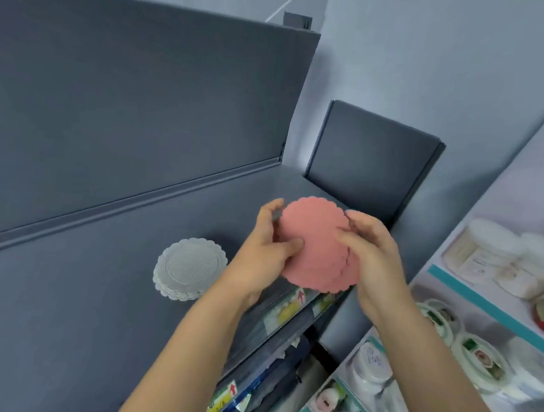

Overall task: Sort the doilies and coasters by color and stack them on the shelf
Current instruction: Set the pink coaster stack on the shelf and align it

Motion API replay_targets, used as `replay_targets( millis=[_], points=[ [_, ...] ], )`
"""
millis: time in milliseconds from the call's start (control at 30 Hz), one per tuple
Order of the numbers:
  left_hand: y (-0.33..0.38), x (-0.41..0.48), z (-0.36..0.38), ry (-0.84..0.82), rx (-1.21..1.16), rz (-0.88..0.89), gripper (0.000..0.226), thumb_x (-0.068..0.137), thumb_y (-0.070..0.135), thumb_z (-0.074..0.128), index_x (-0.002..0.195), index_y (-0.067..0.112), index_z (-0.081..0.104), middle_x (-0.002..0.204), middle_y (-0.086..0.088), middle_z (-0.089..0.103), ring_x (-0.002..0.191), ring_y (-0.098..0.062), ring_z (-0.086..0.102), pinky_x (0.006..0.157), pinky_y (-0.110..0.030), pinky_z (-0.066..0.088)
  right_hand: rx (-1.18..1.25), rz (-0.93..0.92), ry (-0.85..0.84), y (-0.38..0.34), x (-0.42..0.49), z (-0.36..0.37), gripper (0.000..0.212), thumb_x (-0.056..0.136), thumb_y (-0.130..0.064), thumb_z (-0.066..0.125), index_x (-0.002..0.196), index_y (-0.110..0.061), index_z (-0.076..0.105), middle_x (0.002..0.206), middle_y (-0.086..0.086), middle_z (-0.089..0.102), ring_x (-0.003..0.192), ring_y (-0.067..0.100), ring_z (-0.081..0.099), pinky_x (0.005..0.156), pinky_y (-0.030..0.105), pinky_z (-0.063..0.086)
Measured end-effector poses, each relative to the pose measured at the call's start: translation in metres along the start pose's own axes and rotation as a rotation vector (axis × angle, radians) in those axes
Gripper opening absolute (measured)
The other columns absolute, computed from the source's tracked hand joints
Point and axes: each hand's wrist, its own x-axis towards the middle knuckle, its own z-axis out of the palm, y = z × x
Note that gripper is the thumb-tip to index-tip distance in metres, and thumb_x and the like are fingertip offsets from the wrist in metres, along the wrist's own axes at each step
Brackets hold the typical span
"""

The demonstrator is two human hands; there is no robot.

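While your left hand grips the left edge of the pink doilies, thumb pressed on the top face and fingers curled behind, your right hand pinches their right edge with its fingers bent over the top. You hold them in the air above the front right part of the grey shelf, tilted towards you. At least two pink pieces show, the lower one slipped out a little at the bottom right. A white stack of scalloped doilies lies flat on the shelf, left of your hands and apart from them. Price labels run along the shelf's front edge below your wrists. White tubs fill the racks to your right.
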Motion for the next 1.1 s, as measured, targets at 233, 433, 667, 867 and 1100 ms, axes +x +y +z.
replay_targets(
  millis=[233,433,667,867,1100],
  points=[
    [-0.007,0.028,0.000,0.228,0.075,0.084,0.057,0.073,-0.025,0.050,0.113,0.016,0.050,0.096,0.010,0.064,0.084,0.001,0.061,0.067,-0.017,0.050,0.013,0.186,-0.228,0.019,0.079,0.034,0.076,0.077,-0.065,0.058,0.102,0.007,0.062,0.102,0.019,0.070,0.098,0.035,0.066,0.089,0.047,0.051],
    [-0.018,0.025,0.028,0.544,0.212,0.134,0.047,0.065,-0.016,0.051,0.106,0.008,0.049,0.091,0.003,0.065,0.084,-0.008,0.063,0.070,-0.024,0.053,0.077,0.022,-0.370,0.042,0.084,0.047,0.066,0.094,-0.047,0.049,0.080,0.017,0.054,0.077,0.030,0.062,0.071,0.026,0.061,0.069,0.036,0.050],
    [-0.034,0.011,0.051,0.751,0.407,-0.026,0.049,0.058,0.012,0.064,0.103,0.024,0.047,0.095,0.007,0.065,0.086,-0.009,0.061,0.071,-0.021,0.049,0.048,-0.030,-0.514,0.059,0.084,0.042,0.073,0.085,-0.063,0.037,0.074,0.008,0.052,0.071,0.023,0.059,0.069,0.034,0.054,0.070,0.042,0.047],
    [-0.015,0.015,0.064,0.868,0.440,0.092,0.040,0.069,-0.008,0.068,0.097,0.016,0.053,0.087,0.003,0.068,0.080,-0.010,0.064,0.068,-0.021,0.052,0.227,-0.114,-0.552,0.026,0.084,0.043,0.046,0.097,-0.037,0.043,0.066,-0.008,0.061,0.063,0.001,0.065,0.066,0.020,0.065,0.061,0.031,0.052],
    [-0.021,0.028,0.050,0.910,0.508,-0.002,0.051,0.068,-0.004,0.065,0.110,0.019,0.048,0.105,0.003,0.060,0.098,-0.015,0.059,0.078,-0.018,0.046,-0.041,0.097,-0.678,0.040,0.103,0.063,0.047,0.100,-0.044,0.034,0.075,-0.015,0.061,0.082,0.003,0.066,0.081,0.020,0.063,0.071,0.031,0.051]
  ],
)
